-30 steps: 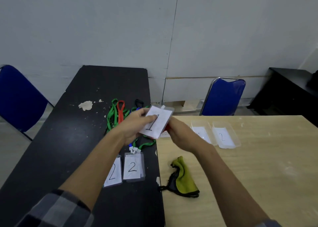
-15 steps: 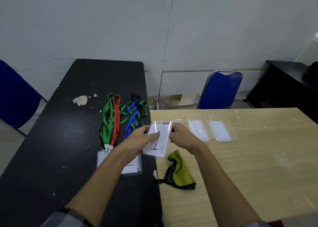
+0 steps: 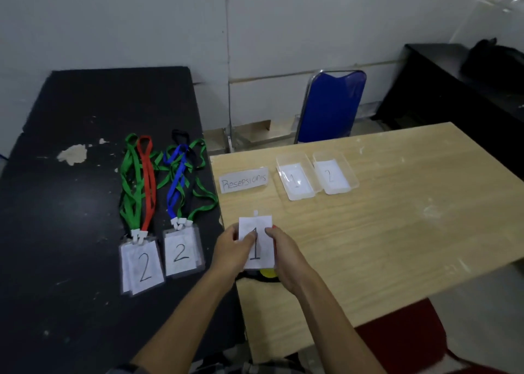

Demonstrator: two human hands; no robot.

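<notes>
We now pinch the "1" badge card (image 3: 262, 249) squarely between our left hand (image 3: 231, 249) and right hand (image 3: 283, 253), drawn nearer over the wooden tabletop's (image 3: 368, 217) near-left edge, seemingly ready for the far tray marked 1 (image 3: 302, 196).

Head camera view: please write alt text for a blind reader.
The left hand and right hand hold a badge card marked 1 over the edge of a wooden table. A black table bears lanyards clipped to badges marked 2; the wooden table bears a Resepsionis label, a tray marked 1 and a tray marked 2.
</notes>
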